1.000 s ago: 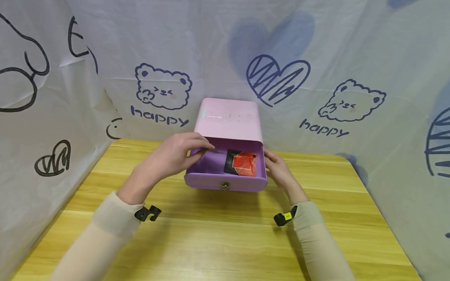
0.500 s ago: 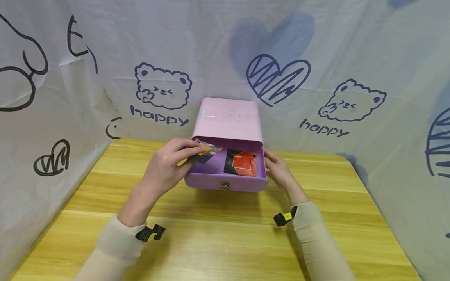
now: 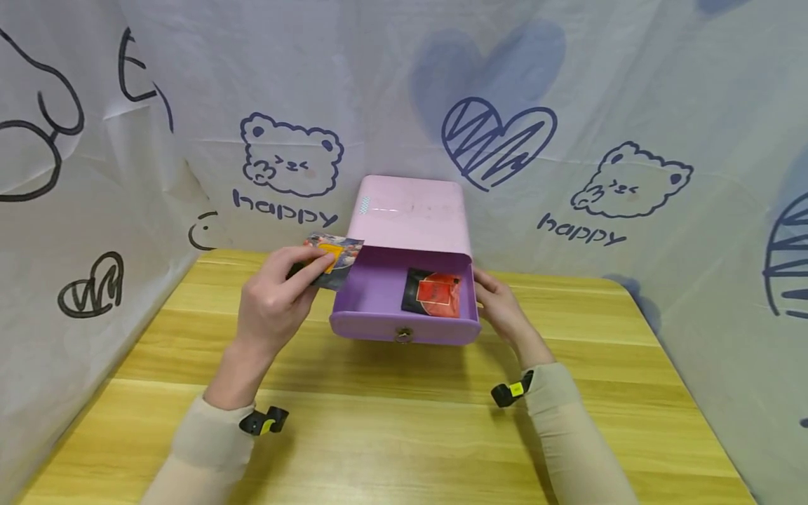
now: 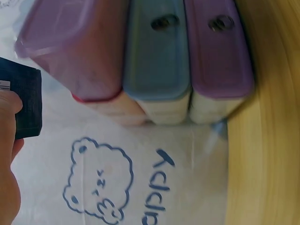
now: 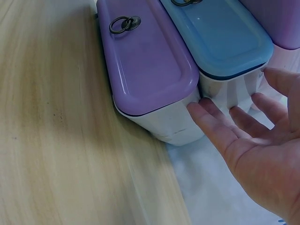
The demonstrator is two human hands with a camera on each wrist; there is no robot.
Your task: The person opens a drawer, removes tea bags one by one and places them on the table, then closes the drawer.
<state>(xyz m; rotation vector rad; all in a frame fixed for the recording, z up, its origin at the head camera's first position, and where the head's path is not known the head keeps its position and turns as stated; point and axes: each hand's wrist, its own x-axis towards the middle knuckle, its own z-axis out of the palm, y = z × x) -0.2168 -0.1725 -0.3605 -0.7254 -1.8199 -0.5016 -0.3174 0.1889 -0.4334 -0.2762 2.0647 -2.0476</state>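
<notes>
My left hand [image 3: 274, 291] pinches a flat packet [image 3: 345, 261] with a colourful printed front, just left of the drawer. In the left wrist view the back of this packet [image 4: 29, 105] is black, with a small barcode label beside the fingers. The top purple-pink drawer [image 3: 372, 326] of a small pink cabinet [image 3: 410, 214] is pulled out. Inside it, on the right, lies a black and red packet [image 3: 437, 293]. My right hand [image 3: 505, 308] is at the cabinet's right side; in the right wrist view its fingertips [image 5: 241, 117] touch the side, fingers extended.
Below the pulled-out drawer are a closed blue drawer [image 4: 159, 56] and a closed purple drawer [image 4: 220, 56], each with a ring pull. The cabinet stands on a wooden table [image 3: 379, 435] against a white cloth backdrop [image 3: 391, 84] with drawn bears and hearts.
My left hand has lifted the colourful packet out of the drawer's left part and carried it left past the drawer's side. My right hand and the black and red packet stay where they were.
</notes>
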